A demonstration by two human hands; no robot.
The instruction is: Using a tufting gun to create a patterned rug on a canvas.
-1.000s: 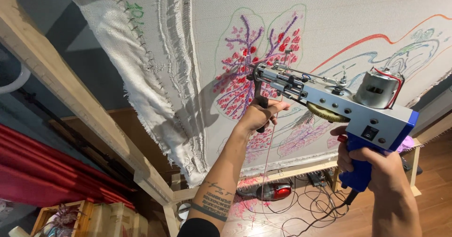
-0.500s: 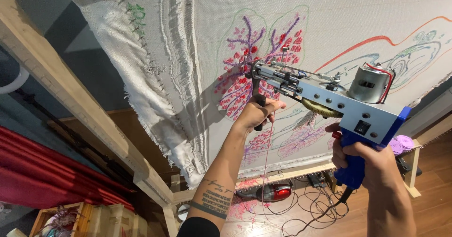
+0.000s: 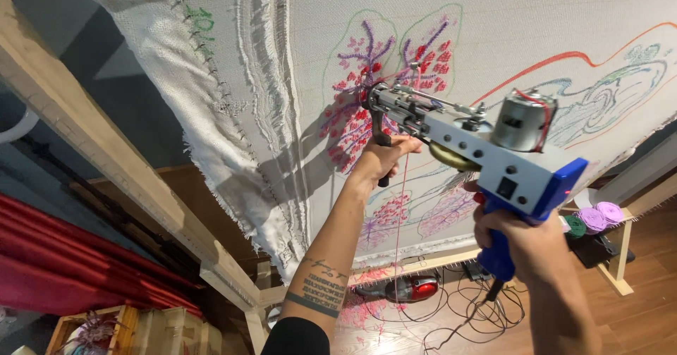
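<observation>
Bare forearms; the left forearm point(image 3: 321, 270) bears dark tattooed lettering above a black sleeve point(image 3: 296, 337).

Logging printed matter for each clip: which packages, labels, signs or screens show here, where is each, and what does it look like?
No packages, signs or screens show.
Switch plate: small dark rectangle on the grey side of the tufting gun, above the blue grip held by the right hand; too small to tell whether it is marked.
Green marks: hand-drawn on the white cloth, upper left near the stitched edge.
</observation>
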